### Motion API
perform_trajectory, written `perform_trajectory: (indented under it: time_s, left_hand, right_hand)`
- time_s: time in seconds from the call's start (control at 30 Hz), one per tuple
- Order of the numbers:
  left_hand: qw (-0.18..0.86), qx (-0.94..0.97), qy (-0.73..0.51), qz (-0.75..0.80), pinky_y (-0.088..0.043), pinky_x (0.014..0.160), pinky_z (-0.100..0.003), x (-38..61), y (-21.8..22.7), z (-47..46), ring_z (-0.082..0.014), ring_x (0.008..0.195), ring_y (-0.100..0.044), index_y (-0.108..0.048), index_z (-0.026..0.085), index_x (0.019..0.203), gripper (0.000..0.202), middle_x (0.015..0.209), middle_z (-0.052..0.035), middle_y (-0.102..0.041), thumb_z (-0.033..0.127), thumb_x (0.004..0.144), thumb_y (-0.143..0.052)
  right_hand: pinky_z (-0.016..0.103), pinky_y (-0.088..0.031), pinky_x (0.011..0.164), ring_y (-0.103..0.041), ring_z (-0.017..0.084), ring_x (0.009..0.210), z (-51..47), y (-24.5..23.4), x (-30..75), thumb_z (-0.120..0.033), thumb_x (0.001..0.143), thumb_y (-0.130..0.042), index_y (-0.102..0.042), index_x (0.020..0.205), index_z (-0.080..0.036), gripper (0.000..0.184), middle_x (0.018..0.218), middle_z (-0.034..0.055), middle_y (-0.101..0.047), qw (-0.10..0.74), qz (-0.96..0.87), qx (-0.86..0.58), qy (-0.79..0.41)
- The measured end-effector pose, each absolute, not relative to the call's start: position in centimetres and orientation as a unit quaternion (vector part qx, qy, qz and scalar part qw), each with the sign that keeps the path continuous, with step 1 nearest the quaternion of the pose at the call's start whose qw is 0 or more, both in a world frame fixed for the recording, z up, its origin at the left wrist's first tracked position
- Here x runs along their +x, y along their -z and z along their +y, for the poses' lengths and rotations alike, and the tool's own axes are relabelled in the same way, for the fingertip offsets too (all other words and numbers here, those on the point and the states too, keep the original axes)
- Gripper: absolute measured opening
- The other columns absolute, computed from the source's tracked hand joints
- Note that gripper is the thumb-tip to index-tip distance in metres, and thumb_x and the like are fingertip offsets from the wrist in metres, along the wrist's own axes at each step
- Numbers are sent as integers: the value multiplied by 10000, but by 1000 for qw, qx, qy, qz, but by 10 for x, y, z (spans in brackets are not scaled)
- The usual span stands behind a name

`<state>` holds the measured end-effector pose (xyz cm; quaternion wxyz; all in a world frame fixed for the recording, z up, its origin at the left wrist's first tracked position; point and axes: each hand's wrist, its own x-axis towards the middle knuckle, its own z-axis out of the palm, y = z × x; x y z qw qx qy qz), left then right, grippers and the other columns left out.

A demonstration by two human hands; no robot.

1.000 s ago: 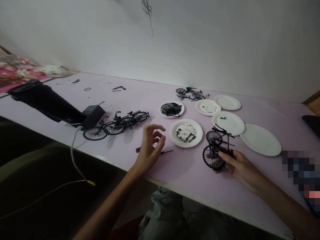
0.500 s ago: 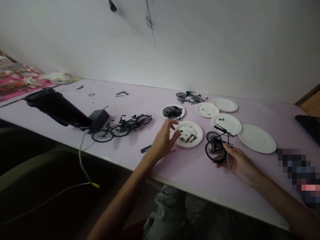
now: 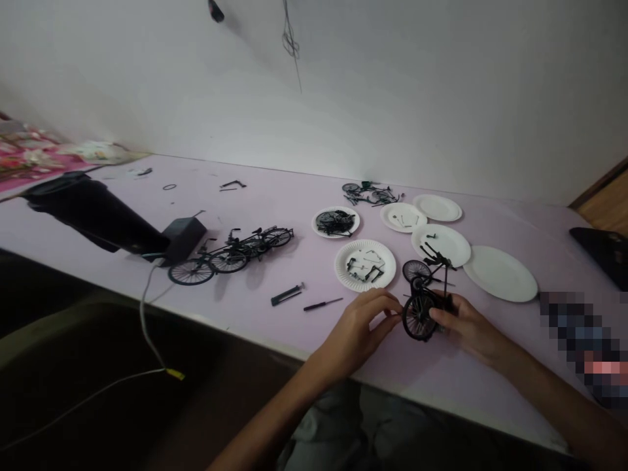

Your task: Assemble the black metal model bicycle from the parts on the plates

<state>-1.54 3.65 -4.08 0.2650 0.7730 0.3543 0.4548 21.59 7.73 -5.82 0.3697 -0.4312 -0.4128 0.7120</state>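
A small black model bicycle (image 3: 418, 316) is held up over the table's front right, its wheels toward the left. My right hand (image 3: 464, 324) grips it from the right side, thumb beside the near wheel. My left hand (image 3: 370, 320) is pinched, its fingertips at the left edge of that wheel; anything between them is too small to make out. Just behind the hands is a fluted paper plate (image 3: 342, 267) with small dark and silvery parts. A thin screwdriver (image 3: 315, 305) and a dark green tool (image 3: 284, 296) lie left of my left hand.
Several finished-looking model bicycles (image 3: 230, 260) stand at left beside a black box-like object (image 3: 184, 239) with a cable. Behind are a plate of dark wheels (image 3: 336, 223), loose bicycle parts (image 3: 370, 193) and white plates (image 3: 500, 275). A dark object (image 3: 598, 252) is at far right.
My left hand has moved from the plate of small parts, right and nearer, to the model bicycle's wheel. The bicycle has shifted slightly lower in my right hand.
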Motion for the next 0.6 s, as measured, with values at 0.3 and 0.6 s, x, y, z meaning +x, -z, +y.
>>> perform_trajectory:
  time_s: [0.3,0.6]
  left_hand:
    - [77,767,-549,321,-482,682,-267,2,57,26,-143,786,-605,-604,153,925,112,910,-74,-671,48,889,-616]
    - [-54,782,-542,303,-472,585,-284,15,41,6,-186,832,-687,-653,71,984,124,944,-124,-743,50,922,-548]
  right_hand:
    - [222,-522,711,-653,121,752,66,34,203,-372,688,-878,-750,938,-200,330,859,18,-740,375,-368,-384,-759]
    - [194,-533,673,-657,105,700,53,19,199,-343,699,-876,-763,885,-223,248,807,7,-736,400,-312,-340,-792]
